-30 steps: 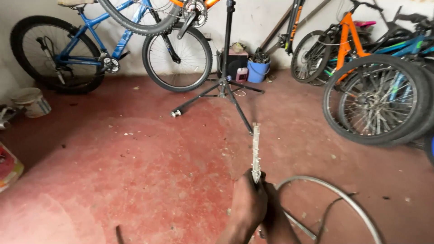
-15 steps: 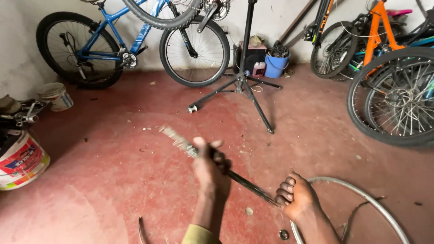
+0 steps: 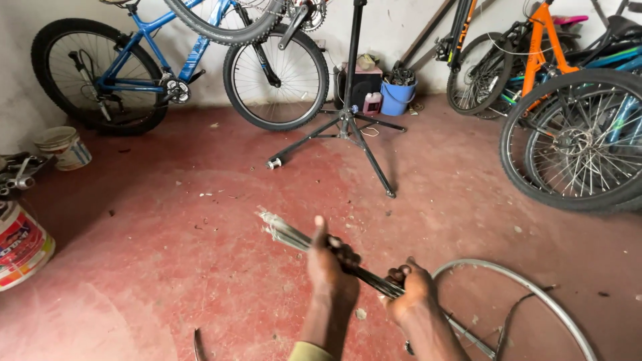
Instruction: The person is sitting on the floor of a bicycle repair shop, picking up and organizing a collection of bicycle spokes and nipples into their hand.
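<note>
A bundle of thin metal spokes (image 3: 289, 233) runs from upper left to lower right in front of me, over the red floor. My left hand (image 3: 329, 266) is closed around the middle of the bundle, thumb up. Closer to the lower end, my right hand (image 3: 409, 289) grips the same bundle. A bare metal wheel rim (image 3: 535, 289) lies flat on the floor at the lower right, just beyond my right hand.
A black repair stand (image 3: 348, 120) holds a blue bicycle (image 3: 167, 73) at the back. More bicycles and wheels (image 3: 575, 134) crowd the right side. Buckets (image 3: 20, 244) stand at the left, a white one (image 3: 63, 147) further back, a blue bucket (image 3: 398, 95) by the wall.
The spoke bundle went from upright in both hands held together to slanted, with the hands spread apart along it. The view shifted slightly; the hands barely moved in the last half second.
</note>
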